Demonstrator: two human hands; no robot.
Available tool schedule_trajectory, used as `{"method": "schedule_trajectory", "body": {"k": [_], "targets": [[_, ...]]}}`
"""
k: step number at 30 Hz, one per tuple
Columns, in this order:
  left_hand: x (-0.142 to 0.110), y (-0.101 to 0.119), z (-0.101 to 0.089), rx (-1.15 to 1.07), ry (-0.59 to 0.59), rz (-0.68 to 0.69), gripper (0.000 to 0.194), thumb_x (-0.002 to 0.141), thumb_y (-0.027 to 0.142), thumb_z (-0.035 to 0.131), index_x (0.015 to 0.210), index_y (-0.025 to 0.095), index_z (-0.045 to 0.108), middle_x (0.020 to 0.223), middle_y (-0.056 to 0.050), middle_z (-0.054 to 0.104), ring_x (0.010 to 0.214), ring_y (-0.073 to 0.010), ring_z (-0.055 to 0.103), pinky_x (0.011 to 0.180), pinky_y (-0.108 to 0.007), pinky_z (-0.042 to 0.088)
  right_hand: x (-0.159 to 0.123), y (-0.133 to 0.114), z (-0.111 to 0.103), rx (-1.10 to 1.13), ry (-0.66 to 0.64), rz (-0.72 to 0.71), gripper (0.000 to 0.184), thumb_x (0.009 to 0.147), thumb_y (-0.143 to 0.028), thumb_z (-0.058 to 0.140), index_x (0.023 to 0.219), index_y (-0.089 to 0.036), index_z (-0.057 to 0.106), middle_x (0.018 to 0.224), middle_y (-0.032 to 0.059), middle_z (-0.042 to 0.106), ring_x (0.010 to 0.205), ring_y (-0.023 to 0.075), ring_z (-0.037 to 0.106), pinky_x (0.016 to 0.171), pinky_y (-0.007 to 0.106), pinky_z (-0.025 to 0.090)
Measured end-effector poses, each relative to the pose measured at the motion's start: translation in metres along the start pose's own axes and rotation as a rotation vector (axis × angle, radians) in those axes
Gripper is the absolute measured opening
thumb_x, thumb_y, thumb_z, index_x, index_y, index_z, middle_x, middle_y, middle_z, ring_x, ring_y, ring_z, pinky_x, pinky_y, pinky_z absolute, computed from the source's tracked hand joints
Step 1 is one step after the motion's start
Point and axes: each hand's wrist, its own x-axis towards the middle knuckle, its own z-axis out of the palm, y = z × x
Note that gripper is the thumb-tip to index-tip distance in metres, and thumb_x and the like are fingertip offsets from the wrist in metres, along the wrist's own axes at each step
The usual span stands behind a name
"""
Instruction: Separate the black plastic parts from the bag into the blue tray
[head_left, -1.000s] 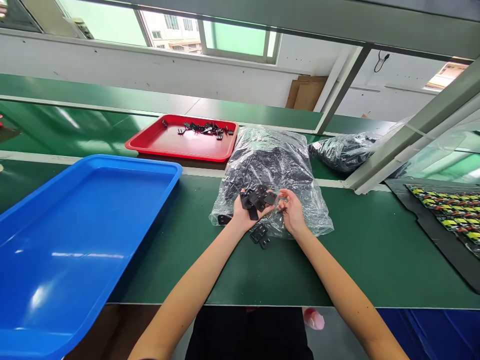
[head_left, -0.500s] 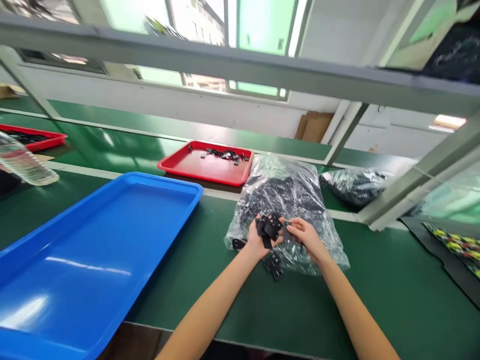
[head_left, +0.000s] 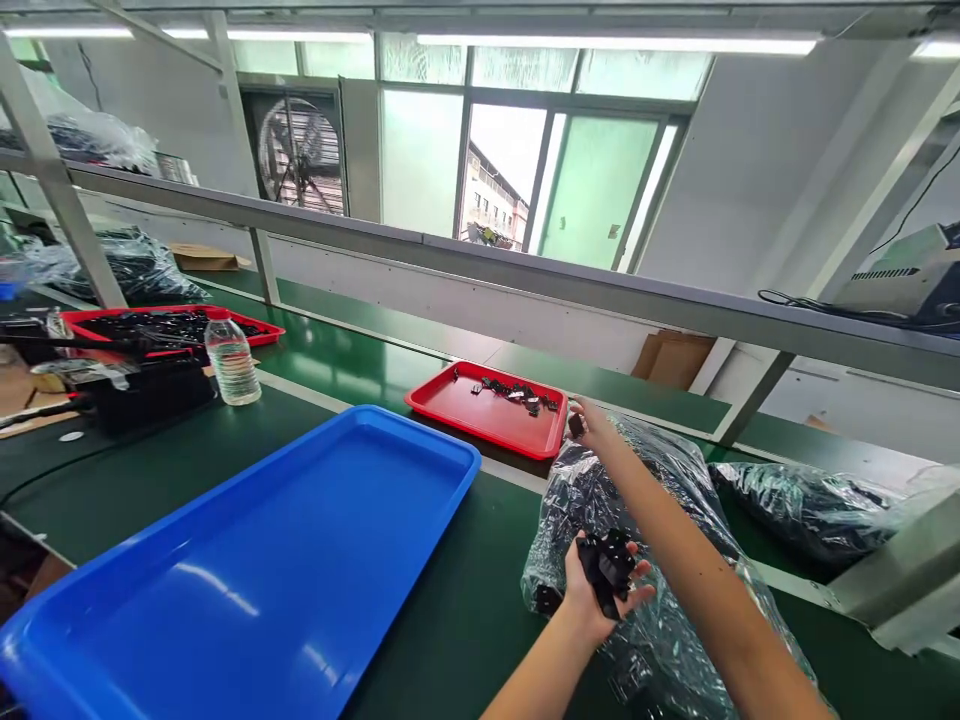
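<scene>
My left hand [head_left: 592, 595] is palm up over the clear plastic bag [head_left: 679, 490] of black parts and cradles a small heap of black plastic parts [head_left: 609, 565]. My right hand [head_left: 592, 425] reaches forward over the bag and pinches one small black part [head_left: 575, 424] right next to the near corner of the red tray [head_left: 491, 415]. That red tray holds several loose black parts [head_left: 517, 393] near its far edge. A large blue tray [head_left: 255, 570] lies to the left with nothing in it.
A second clear bag of black parts [head_left: 806, 500] lies at the right. A water bottle [head_left: 231, 360], another red tray with black parts [head_left: 169, 325] and a black box sit at far left. A metal frame rail [head_left: 480, 265] runs overhead across the green bench.
The view has tilted up and left. My right hand left the heap in my left hand and stretched forward to the red tray with one part. My left hand stayed over the bag.
</scene>
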Motion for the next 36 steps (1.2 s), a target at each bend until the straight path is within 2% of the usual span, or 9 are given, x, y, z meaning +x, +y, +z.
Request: {"method": "schedule_trajectory", "body": {"k": [4,8,13,16,20,24,28,31,36], "targets": [[0.001,0.003,0.001,-0.019,-0.003,0.023,0.061,0.09,0.053,0.034,0.11,0.002,0.061,0.089,-0.016,0.07,0.078,-0.0284,0.067,0.07,-0.041,0.052,-0.014,0.019,-0.01,0.181,0.006,0.103,0.033,0.094,-0.045,0.048,0.091,-0.013,0.056,0.07,-0.0028,0.052,0.052,0.0067,0.047,0.048,0.02,0.042],[0.002,0.005,0.002,-0.006,-0.016,0.025,0.062,0.09,0.053,0.034,0.115,0.002,0.059,0.094,-0.016,0.07,0.086,-0.0312,0.066,0.072,-0.042,0.052,-0.069,0.04,-0.055,0.352,0.033,0.113,0.024,0.09,-0.037,0.049,0.081,-0.017,0.056,0.066,-0.0004,0.054,0.055,0.0113,0.053,0.051,0.025,0.048],[0.003,0.007,0.006,0.042,-0.011,0.01,0.059,0.09,0.051,0.032,0.118,0.006,0.057,0.099,-0.016,0.069,0.09,-0.0317,0.066,0.076,-0.045,0.051,-0.145,0.073,-0.11,0.438,0.092,0.107,0.006,0.078,-0.024,0.057,0.081,-0.019,0.06,0.078,0.0075,0.064,0.068,0.0188,0.063,0.059,0.033,0.056],[0.002,0.007,0.009,0.076,-0.005,-0.014,0.059,0.091,0.051,0.029,0.119,0.007,0.056,0.104,-0.016,0.068,0.094,-0.0326,0.065,0.081,-0.049,0.049,-0.175,0.1,-0.127,0.462,0.163,0.058,0.018,0.07,-0.016,0.061,0.087,-0.02,0.061,0.086,0.0069,0.068,0.08,0.0198,0.066,0.072,0.034,0.057],[0.004,0.006,0.012,0.137,0.005,-0.056,0.057,0.091,0.052,0.03,0.119,0.011,0.057,0.112,-0.017,0.065,0.1,-0.0344,0.062,0.089,-0.06,0.042,-0.195,0.139,-0.132,0.471,0.247,-0.053,0.041,0.062,-0.011,0.067,0.101,-0.021,0.059,0.104,0.0049,0.069,0.102,0.0194,0.064,0.089,0.032,0.052],[0.007,0.004,0.015,0.205,0.037,-0.075,0.053,0.091,0.053,0.031,0.11,0.014,0.061,0.116,-0.017,0.064,0.105,-0.0334,0.061,0.095,-0.061,0.039,-0.206,0.163,-0.129,0.457,0.272,-0.137,0.055,0.067,-0.018,0.072,0.118,-0.025,0.052,0.123,0.0047,0.063,0.118,0.0207,0.055,0.1,0.035,0.044],[0.01,0.003,0.019,0.264,0.078,-0.084,0.049,0.092,0.051,0.03,0.101,0.015,0.062,0.115,-0.017,0.064,0.107,-0.0332,0.06,0.096,-0.06,0.039,-0.214,0.167,-0.124,0.238,0.179,-0.294,0.053,0.08,-0.025,0.065,0.129,-0.028,0.047,0.136,0.0036,0.053,0.131,0.0183,0.044,0.112,0.036,0.031],[0.011,0.003,0.021,0.288,0.104,-0.091,0.049,0.093,0.05,0.03,0.109,0.014,0.06,0.117,-0.018,0.063,0.11,-0.033,0.059,0.097,-0.058,0.04,-0.215,0.166,-0.122,0.04,0.119,-0.38,0.049,0.086,-0.029,0.056,0.134,-0.029,0.042,0.143,0.0027,0.046,0.135,0.0167,0.038,0.116,0.037,0.025],[0.012,0.002,0.022,0.307,0.1,-0.094,0.061,0.093,0.051,0.03,0.133,0.008,0.045,0.125,-0.021,0.058,0.116,-0.0324,0.056,0.1,-0.055,0.039,-0.212,0.167,-0.125,-0.099,0.222,-0.37,0.054,0.087,-0.04,0.055,0.137,-0.026,0.039,0.146,0.0067,0.041,0.136,0.0211,0.037,0.111,0.04,0.032]]}}
